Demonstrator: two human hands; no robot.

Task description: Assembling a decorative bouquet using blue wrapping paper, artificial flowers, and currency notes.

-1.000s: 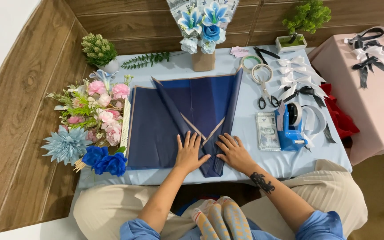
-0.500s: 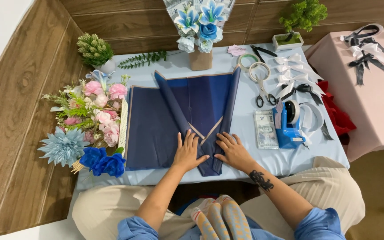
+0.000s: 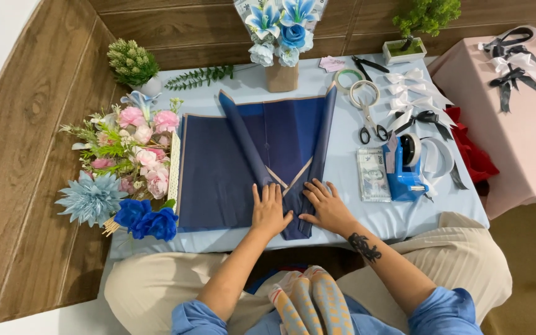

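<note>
Dark blue wrapping paper (image 3: 218,167) lies on the light blue table (image 3: 342,142), its two side flaps folded inward to a point near the front edge. My left hand (image 3: 269,209) rests flat on the left flap, fingers spread. My right hand (image 3: 325,206) presses flat on the right flap, right beside the left hand. Neither hand grips anything. A blue tape dispenser (image 3: 404,169) and a stack of banknotes (image 3: 373,175) sit just right of my right hand.
Artificial pink, light blue and dark blue flowers (image 3: 128,174) fill the table's left side. A blue bouquet (image 3: 280,31) stands at the back. Scissors (image 3: 370,124), tape rolls (image 3: 355,87), white and black bows (image 3: 417,99) and a small potted plant (image 3: 414,28) lie right. A pink table (image 3: 522,130) stands farther right.
Both hands stay flat on the folded paper in nearly the same spot. The view has shifted slightly.
</note>
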